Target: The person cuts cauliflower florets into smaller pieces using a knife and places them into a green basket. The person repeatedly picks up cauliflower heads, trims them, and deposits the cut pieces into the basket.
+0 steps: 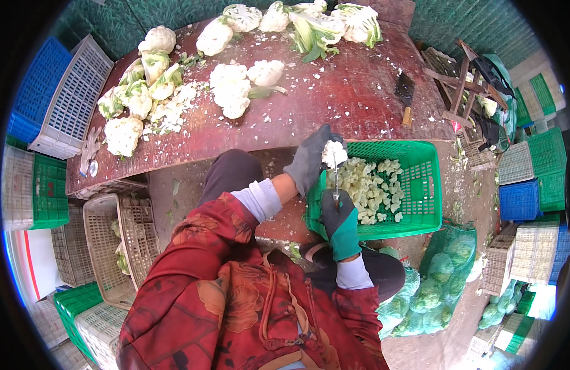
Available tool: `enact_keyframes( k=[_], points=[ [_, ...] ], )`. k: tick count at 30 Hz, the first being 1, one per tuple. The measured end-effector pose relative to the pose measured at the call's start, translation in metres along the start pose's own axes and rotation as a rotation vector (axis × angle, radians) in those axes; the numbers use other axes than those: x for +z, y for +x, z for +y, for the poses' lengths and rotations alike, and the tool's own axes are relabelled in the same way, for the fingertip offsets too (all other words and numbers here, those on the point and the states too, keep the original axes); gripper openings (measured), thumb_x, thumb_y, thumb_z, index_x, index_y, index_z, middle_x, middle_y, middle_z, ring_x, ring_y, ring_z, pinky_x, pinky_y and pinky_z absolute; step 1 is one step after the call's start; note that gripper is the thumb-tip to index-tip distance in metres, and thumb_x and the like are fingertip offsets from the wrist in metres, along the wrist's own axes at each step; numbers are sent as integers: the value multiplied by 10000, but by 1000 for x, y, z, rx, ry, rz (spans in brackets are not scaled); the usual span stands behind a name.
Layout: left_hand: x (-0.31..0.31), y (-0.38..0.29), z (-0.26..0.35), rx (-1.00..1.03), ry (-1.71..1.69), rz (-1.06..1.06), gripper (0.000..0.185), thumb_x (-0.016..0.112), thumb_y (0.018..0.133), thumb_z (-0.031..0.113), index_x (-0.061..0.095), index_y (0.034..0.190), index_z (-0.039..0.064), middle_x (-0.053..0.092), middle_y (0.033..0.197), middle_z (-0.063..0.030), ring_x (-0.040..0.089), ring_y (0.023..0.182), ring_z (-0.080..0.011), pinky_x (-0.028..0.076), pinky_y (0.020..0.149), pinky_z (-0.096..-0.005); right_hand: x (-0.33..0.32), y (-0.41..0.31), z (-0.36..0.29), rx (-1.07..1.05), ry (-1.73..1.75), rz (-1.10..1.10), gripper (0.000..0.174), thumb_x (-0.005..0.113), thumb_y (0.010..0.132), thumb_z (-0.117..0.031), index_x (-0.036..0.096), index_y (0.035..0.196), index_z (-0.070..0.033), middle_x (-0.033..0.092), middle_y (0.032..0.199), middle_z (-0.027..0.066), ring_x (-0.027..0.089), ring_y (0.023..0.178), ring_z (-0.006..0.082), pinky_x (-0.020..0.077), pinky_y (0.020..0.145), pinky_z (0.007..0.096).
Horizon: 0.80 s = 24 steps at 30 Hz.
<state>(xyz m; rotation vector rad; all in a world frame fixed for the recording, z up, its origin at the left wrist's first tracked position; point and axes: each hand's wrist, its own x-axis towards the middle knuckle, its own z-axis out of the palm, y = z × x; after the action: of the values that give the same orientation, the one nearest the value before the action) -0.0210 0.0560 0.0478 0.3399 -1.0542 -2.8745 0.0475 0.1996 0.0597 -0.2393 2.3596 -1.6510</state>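
Observation:
My left hand (310,159), in a grey work glove, holds a piece of cauliflower (334,154) above the near-left rim of a green plastic crate (421,185). My right hand (338,217), in a grey and green glove, grips the handle of a knife (336,178), whose narrow blade points away from me and meets the cauliflower piece. Many cut cauliflower florets (366,189) lie in the crate. On the red wooden table (312,111) stand bare cauliflower heads (232,90) at the middle, and others with leaves (137,99) at the left.
A cleaver (405,95) with a wooden handle lies on the table's right. More cauliflowers (312,27) line the far edge. Stacked crates (72,97) stand at the left, others (518,199) at the right. Net sacks of cabbages (440,282) lie beside my right knee. A wooden stool frame (465,88) is right of the table.

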Motion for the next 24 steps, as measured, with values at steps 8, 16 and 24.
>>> enact_keyframes(
  k=[8,16,24],
  points=[
    [9,-10,11,-106,53,-63,445,429,985,420,594,982,7,632,878,-83,607,764,-161,505,667,-289,-6,4,9,60,-45,-28,162,570,888,-157,565,820,-10,577,653,172,572,556,287,427,513,391],
    [10,-11,9,18,212,-60,378,522,958,380,585,975,8,644,886,-83,620,796,-140,522,715,-273,-10,4,16,-147,-251,-50,162,549,893,-147,543,820,-3,580,712,241,597,660,417,421,519,449],
    [2,-5,9,-158,205,-58,467,484,957,442,610,965,-7,650,856,-76,615,764,-130,491,691,-252,-10,10,27,-289,-460,3,222,542,903,-207,528,818,-2,578,676,270,594,667,453,425,524,490]
  ],
)
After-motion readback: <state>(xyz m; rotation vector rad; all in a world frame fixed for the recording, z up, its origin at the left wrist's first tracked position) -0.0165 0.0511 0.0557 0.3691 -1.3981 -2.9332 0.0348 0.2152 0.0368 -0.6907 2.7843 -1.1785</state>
